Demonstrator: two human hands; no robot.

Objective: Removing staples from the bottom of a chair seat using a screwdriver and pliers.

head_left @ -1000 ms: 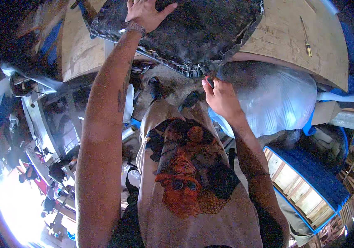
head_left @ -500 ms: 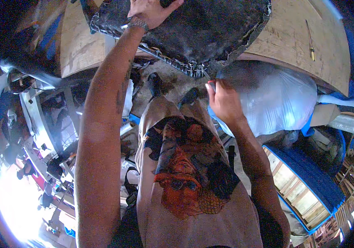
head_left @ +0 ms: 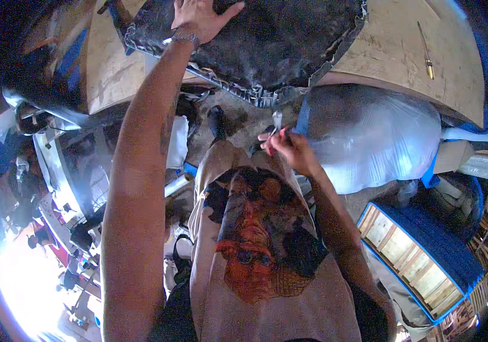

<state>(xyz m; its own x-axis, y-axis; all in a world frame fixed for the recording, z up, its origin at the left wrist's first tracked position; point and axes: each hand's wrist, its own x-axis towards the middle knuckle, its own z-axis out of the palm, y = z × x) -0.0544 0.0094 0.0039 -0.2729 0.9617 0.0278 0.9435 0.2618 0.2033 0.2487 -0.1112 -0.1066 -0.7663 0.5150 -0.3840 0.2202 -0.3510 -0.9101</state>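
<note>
My left hand point(head_left: 205, 21) lies flat on a dark, fabric-covered panel point(head_left: 272, 45), thumb spread away from the fingers. The fingertips run out at the top of the view. Ragged, bunched material point(head_left: 261, 97) lines the panel's near edge. Below that edge, apart from it, my right hand point(head_left: 292, 151) is closed round red-handled pliers point(head_left: 277, 121). Their pale metal head points up toward the panel, and motion blurs the handles.
The panel rests on a wooden tabletop point(head_left: 398, 51), where a screwdriver point(head_left: 429, 68) lies at the right. Under its right edge sits a plastic-wrapped bundle point(head_left: 375, 137). A blue-covered wooden frame point(head_left: 415, 256) stands lower right. Clutter and metal framing point(head_left: 56, 171) are at the left.
My right hand has drawn back from the panel's near edge, down and to the left, with the pliers. My left hand stays on the panel, which has shifted slightly up in view.
</note>
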